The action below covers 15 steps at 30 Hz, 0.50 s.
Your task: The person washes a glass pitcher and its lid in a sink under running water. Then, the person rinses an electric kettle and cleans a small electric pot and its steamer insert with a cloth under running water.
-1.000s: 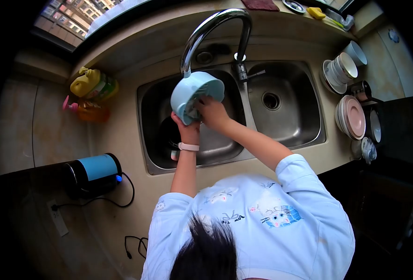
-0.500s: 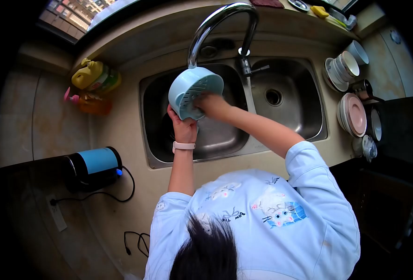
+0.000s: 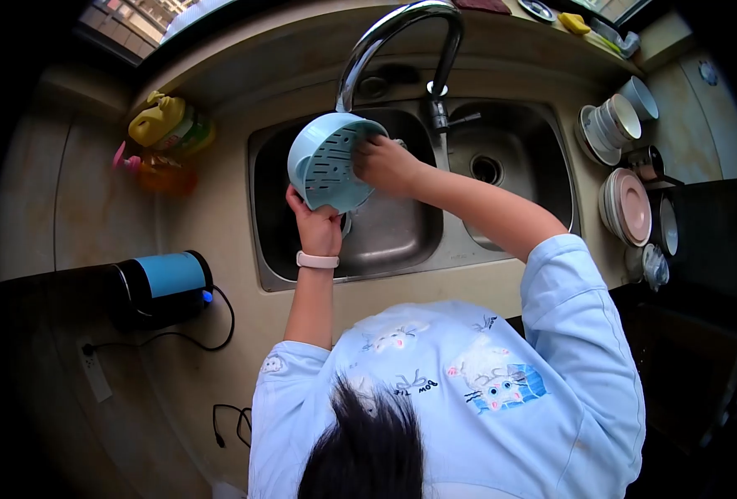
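A light-blue plastic strainer basket (image 3: 325, 162) with slots in its base is held tilted under the faucet (image 3: 402, 21), its inside facing me and to the right. My left hand (image 3: 315, 226), wearing a pale wristband, grips its lower edge from below. Against the inner right side lies my right hand (image 3: 388, 166), its fingers curled; whether they hold something small is hidden. Below both hands is the left bowl of the steel sink (image 3: 398, 237).
The right sink bowl (image 3: 518, 200) has a drain. Stacked bowls (image 3: 620, 118) and plates (image 3: 635, 206) line the right side. At left stand a yellow detergent jug (image 3: 160, 121), an orange pump bottle (image 3: 165, 173) and a black-and-blue appliance (image 3: 169, 279) with a cord.
The basket has shifted slightly left and turned, showing more of its slotted base. My right hand has moved from the lower middle to its right inner side.
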{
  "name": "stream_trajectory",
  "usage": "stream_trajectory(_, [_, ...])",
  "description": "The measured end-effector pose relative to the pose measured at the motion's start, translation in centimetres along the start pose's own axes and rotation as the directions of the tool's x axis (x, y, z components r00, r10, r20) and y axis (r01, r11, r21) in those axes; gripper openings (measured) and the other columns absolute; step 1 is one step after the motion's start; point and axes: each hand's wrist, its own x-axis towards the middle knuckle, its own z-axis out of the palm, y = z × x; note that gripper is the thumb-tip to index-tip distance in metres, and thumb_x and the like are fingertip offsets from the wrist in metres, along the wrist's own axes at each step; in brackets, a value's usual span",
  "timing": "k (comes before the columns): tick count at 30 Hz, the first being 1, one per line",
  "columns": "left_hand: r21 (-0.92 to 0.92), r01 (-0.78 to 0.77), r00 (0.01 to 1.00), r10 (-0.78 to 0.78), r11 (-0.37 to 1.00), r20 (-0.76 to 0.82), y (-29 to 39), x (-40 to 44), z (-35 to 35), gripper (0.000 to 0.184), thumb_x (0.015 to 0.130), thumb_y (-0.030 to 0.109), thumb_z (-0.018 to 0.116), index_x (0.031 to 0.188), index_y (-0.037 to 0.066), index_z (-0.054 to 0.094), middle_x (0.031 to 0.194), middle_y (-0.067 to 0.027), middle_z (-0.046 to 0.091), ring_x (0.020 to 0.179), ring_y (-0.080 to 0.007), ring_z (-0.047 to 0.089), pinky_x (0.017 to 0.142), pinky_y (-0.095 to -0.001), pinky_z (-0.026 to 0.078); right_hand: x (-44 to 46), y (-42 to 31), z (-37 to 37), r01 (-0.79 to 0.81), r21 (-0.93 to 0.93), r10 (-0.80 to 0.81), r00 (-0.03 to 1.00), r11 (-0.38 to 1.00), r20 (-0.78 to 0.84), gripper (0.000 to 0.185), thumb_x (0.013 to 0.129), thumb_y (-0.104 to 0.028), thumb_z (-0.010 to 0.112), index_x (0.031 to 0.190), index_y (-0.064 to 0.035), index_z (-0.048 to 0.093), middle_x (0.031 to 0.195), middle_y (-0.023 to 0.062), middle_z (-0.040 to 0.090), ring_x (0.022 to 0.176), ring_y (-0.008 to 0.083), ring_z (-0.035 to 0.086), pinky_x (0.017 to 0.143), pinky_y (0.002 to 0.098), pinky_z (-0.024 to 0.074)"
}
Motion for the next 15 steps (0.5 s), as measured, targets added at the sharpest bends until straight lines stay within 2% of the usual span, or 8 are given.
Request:
stream_trajectory(2, [0.025,-0.117,0.993,0.117,0.993,0.008,0.6,0.2,0.1,0.073,0.055,-0.019,0.036,0.119,0.016,0.028,0.112,-0.0075,0.04,0.103,-0.0251,0.042,0.078,-0.0382,0.044,0.6,-1.3,-0.1,-0.095,0.06,0.096,0.995,0.994,-0.016,0.01,0.065,-0.014,0.054,0.07,-0.0111,0.062,0.082,0.0028,0.057,0.088,0.0199,0.05,0.078,0.0313,0.0378])
stream_trajectory(4, [0.019,-0.068,0.998,0.068,0.998,-0.007,1.4,-0.1,0.5,0.073,0.055,-0.019,0.035,0.119,0.016,0.027,0.112,-0.0068,0.04,0.103,-0.024,0.042,0.075,-0.0354,0.044,0.9,-3.8,0.4,-0.202,0.118,0.207,0.978,0.972,-0.027,0.011,0.063,-0.012,0.056,0.073,-0.0097,0.062,0.084,0.0044,0.057,0.089,0.0214,0.05,0.078,0.0328,0.0388])
stream_trajectory(6, [0.056,-0.039,0.998,0.042,0.998,-0.05,1.1,-0.1,0.6,0.072,0.055,-0.019,0.035,0.118,0.015,0.027,0.112,-0.0069,0.04,0.102,-0.023,0.043,0.074,-0.0313,0.043,1.0,-6.9,1.2,-0.397,0.555,0.454,0.89,0.731,0.039,0.022,0.058,-0.007,0.059,0.08,-0.0069,0.059,0.086,0.0076,0.056,0.091,0.0253,0.05,0.077,0.0369,0.0401])
stream_trajectory(7, [0.037,-0.058,0.994,0.061,0.998,-0.088,0.9,-0.6,1.1,0.072,0.055,-0.019,0.034,0.118,0.015,0.027,0.112,-0.0076,0.04,0.101,-0.0225,0.042,0.073,-0.0288,0.042,1.6,-7.9,0.5,-0.396,0.557,0.454,0.89,0.73,0.037,0.022,0.058,-0.007,0.059,0.08,-0.0069,0.059,0.086,0.0076,0.056,0.091,0.0253,0.05,0.077,0.0369,0.0401])
stream_trajectory(10, [0.033,-0.132,0.988,0.134,0.991,-0.08,0.7,-0.9,0.2,0.073,0.055,-0.019,0.033,0.119,0.015,0.027,0.113,-0.0082,0.039,0.102,-0.0224,0.041,0.071,-0.0268,0.041,2.2,-8.6,-1.0,-0.34,0.81,0.564,0.826,0.479,0.014,0.03,0.055,-0.005,0.061,0.084,-0.0051,0.056,0.089,0.0094,0.055,0.092,0.0278,0.049,0.077,0.0398,0.0409])
stream_trajectory(12, [0.103,-0.107,0.993,0.112,0.989,-0.04,0.8,-1.0,-0.8,0.073,0.056,-0.019,0.035,0.119,0.017,0.024,0.115,-0.0096,0.035,0.101,-0.0235,0.041,0.069,-0.0323,0.043,1.0,-7.3,-1.1,-0.223,0.784,0.318,0.947,0.58,0.034,0.028,0.056,-0.007,0.061,0.083,-0.0078,0.056,0.09,0.0072,0.055,0.091,0.0264,0.049,0.079,0.0395,0.0401])
stream_trajectory(13, [0.051,0.005,0.995,0.0,0.999,-0.098,1.4,-1.4,-0.5,0.074,0.056,-0.018,0.034,0.119,0.017,0.023,0.115,-0.0101,0.035,0.101,-0.0257,0.041,0.072,-0.0371,0.044,0.3,-6.3,-0.5,-0.221,0.782,0.316,0.948,0.583,0.032,0.028,0.056,-0.007,0.061,0.083,-0.0078,0.056,0.09,0.0072,0.055,0.091,0.0264,0.049,0.079,0.0395,0.0401])
stream_trajectory(15, [0.036,0.129,0.985,-0.124,0.991,-0.121,2.0,-1.4,-0.5,0.072,0.055,-0.018,0.033,0.118,0.015,0.02,0.115,-0.0126,0.033,0.103,-0.0316,0.04,0.077,-0.051,0.043,-1.1,-4.3,0.7,-0.058,0.45,0.007,0.994,0.891,0.113,0.027,0.057,-0.009,0.062,0.083,-0.0109,0.056,0.091,0.0049,0.055,0.095,0.0241,0.048,0.088,0.041,0.0348])
